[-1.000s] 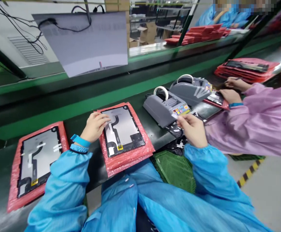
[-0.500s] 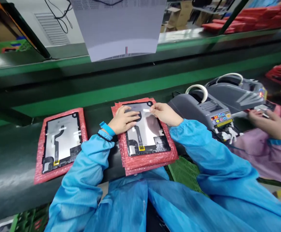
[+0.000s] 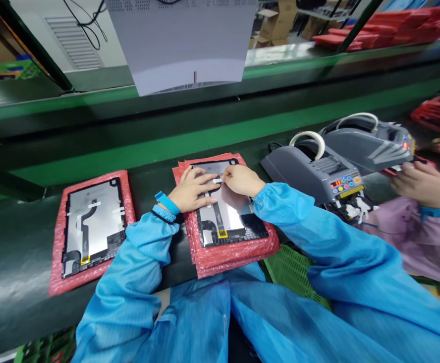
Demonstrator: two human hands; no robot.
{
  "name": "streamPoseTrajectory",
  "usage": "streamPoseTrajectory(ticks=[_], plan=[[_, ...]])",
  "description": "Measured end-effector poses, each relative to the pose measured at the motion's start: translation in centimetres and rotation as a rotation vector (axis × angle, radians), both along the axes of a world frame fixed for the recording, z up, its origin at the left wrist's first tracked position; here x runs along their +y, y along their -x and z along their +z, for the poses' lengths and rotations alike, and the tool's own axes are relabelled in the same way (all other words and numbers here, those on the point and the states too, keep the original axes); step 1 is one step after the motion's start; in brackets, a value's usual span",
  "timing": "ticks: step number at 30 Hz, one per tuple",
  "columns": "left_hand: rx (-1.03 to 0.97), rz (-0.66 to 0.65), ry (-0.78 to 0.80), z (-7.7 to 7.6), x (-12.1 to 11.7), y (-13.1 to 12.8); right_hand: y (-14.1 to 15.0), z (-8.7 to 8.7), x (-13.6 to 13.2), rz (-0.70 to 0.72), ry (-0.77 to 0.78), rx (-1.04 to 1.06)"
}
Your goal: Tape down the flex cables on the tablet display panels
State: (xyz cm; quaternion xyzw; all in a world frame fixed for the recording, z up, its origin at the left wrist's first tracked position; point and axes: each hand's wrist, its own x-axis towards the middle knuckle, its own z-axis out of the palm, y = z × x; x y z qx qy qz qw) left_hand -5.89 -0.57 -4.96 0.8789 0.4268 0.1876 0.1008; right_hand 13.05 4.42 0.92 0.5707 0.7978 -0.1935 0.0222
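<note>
In front of me lies a tablet screen panel, its silvery back facing up, on a stack of red bubble-wrap sleeves. My left hand rests flat with fingers spread over the panel's upper left, beside a dark flex cable. Pinched in the fingertips of my right hand is a small white piece of tape, at the panel's upper middle near my left fingers. Whether the tape touches the panel I cannot tell. Yellow tape marks the cable's lower end.
A second screen panel on red bubble wrap lies to the left. Two grey tape dispensers stand on the right, near a co-worker's hand. A white sheet hangs ahead. A green crate sits below the bench edge.
My right hand has moved left with the tape, from the panel's upper right to beside my left fingers. My left hand stays on the panel. The co-worker's hand has shifted slightly.
</note>
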Motion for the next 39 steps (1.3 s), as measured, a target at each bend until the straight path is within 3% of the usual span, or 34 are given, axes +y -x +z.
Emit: streamPoseTrajectory(ticks=[17, 22, 25, 29, 31, 34, 36, 39], plan=[[0.016, -0.005, 0.021, -0.3, 0.2, 0.2, 1.4, 1.0, 0.0, 0.056, -0.035, -0.189], [0.039, 0.003, 0.035, 0.0, 0.1, 0.1, 0.5, 1.5, 1.0, -0.016, -0.104, -0.287], [0.046, 0.044, 0.045, 0.4, 0.0, 0.0, -2.1, 1.3, 0.6, -0.075, -0.162, -0.191], [0.058, 0.051, 0.019, 0.7, -0.1, -0.1, -9.7, -1.1, -3.0, -0.207, -0.272, 0.275], [0.051, 0.042, -0.017, 0.6, 0.0, 0.0, -14.5, -2.9, -5.5, -0.402, -0.393, 0.523], [0.038, 0.035, -0.075, 0.4, 0.6, 0.3, -20.6, -5.3, -7.9, -0.834, -0.565, 0.698], [0.036, 0.024, -0.111, 0.4, 1.1, 0.4, -23.0, -6.2, -8.0, -1.012, -0.513, 0.795], [0.050, 0.052, -0.158, 1.1, 1.3, 0.1, -23.9, -6.5, -6.4, -1.021, -0.258, 1.043]])
